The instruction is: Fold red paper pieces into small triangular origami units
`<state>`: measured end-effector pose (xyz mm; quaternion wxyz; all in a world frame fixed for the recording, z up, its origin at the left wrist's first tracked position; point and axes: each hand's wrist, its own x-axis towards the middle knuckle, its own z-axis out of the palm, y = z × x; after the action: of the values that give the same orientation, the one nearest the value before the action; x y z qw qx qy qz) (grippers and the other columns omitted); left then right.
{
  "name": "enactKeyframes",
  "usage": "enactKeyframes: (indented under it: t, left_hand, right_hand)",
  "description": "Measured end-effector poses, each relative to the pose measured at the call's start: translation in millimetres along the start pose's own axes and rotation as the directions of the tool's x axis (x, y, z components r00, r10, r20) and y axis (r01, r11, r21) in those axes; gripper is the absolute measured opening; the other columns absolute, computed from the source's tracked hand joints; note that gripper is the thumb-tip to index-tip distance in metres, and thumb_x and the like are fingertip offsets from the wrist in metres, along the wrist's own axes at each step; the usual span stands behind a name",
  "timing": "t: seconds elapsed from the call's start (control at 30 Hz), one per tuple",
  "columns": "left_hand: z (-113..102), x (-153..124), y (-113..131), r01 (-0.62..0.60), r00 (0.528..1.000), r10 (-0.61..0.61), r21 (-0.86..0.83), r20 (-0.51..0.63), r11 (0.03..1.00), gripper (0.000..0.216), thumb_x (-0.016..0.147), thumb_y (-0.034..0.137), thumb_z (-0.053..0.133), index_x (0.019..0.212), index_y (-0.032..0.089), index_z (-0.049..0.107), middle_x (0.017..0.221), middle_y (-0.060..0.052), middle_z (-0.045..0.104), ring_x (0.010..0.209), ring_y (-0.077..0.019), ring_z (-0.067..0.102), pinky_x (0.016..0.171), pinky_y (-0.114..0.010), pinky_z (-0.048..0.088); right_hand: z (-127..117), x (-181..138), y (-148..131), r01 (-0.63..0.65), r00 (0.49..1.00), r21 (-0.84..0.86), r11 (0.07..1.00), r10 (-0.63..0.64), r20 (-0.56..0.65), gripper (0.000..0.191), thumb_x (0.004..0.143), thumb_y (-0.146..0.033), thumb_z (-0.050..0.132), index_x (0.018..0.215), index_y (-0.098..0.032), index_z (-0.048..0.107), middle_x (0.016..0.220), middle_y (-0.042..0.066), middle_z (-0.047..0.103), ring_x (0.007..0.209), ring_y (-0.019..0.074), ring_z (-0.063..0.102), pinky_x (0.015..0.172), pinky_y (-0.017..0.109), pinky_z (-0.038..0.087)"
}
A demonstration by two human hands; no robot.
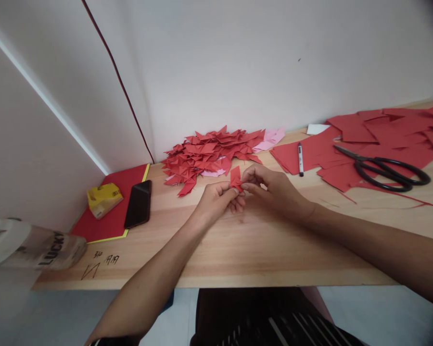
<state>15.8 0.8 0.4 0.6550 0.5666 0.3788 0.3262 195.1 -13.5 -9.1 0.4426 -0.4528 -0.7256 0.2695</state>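
Observation:
A small folded piece of red paper [235, 179] is held just above the wooden table [238, 245], pinched from both sides. My left hand [218, 199] grips its lower left edge with closed fingers. My right hand [270, 185] pinches its right side between thumb and fingertips. Just behind the hands lies a pile of folded red paper pieces [209, 154] with a few pink ones [272, 138] at its right edge.
Flat red paper sheets [375, 139] cover the right of the table, with black scissors [386, 170] on them and a marker pen [300, 158] beside. At the left lie a black phone [139, 204], a yellow packet [104, 198] on a red board [111, 206], and a plastic-wrapped pack [46, 247].

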Motion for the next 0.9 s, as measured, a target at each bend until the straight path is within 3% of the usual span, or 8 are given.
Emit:
enactKeyframes:
  t: [0.2,0.37,0.6,0.73,0.9]
  left_hand:
    - [0.8,-1.3,1.4,-0.033,0.999,0.034,0.091,-0.017,0.995,0.011,0.084,0.019,0.056,0.078,0.01,0.061,0.065,-0.003,0.064,0.05,-0.0087,0.059,0.05,-0.021,0.044]
    - [1.8,-2.5,-0.1,-0.087,0.996,0.09,0.157,-0.012,0.984,0.014,0.081,0.024,0.062,0.081,0.011,0.062,0.065,-0.001,0.063,0.053,-0.0079,0.057,0.053,-0.021,0.044]
    - [-0.3,0.1,-6.5,-0.093,0.995,0.098,0.12,-0.031,0.988,0.02,0.082,0.03,0.063,0.076,0.011,0.062,0.062,-0.001,0.062,0.049,-0.0076,0.055,0.051,-0.021,0.042]
    - [-3.2,-0.3,-4.2,-0.108,0.993,0.112,0.081,-0.045,0.991,0.02,0.08,0.031,0.063,0.075,0.011,0.063,0.062,-0.002,0.063,0.049,-0.0084,0.056,0.051,-0.021,0.042]
    - [-4.6,-1.0,-3.5,-0.128,0.989,0.136,0.117,-0.06,0.985,0.02,0.081,0.03,0.062,0.072,0.012,0.061,0.061,-0.002,0.062,0.049,-0.0082,0.055,0.05,-0.021,0.041]
  right_hand:
    - [1.3,-0.1,4.0,-0.047,0.998,0.131,0.99,0.041,0.047,0.009,0.089,-0.031,0.058,0.092,-0.023,0.054,0.081,0.001,0.066,0.072,0.016,0.06,0.065,0.03,0.044]
    - [2.1,0.4,4.4,-0.045,0.998,0.125,0.991,0.041,0.038,0.013,0.088,-0.034,0.06,0.091,-0.023,0.055,0.081,0.001,0.066,0.072,0.0163,0.06,0.064,0.03,0.045]
    - [3.2,1.4,3.1,-0.137,0.989,0.301,0.944,0.115,0.091,0.015,0.087,-0.036,0.06,0.092,-0.023,0.053,0.081,0.0,0.063,0.071,0.0158,0.06,0.065,0.031,0.048]
    - [0.6,2.4,1.1,-0.173,0.983,0.297,0.939,0.145,0.113,0.018,0.088,-0.039,0.058,0.093,-0.022,0.055,0.084,0.002,0.064,0.076,0.0162,0.061,0.069,0.031,0.048]
    - [0.8,0.3,0.4,-0.165,0.962,0.299,0.94,0.086,0.261,0.021,0.09,-0.041,0.057,0.087,-0.021,0.056,0.085,0.002,0.068,0.08,0.0173,0.063,0.073,0.031,0.047]
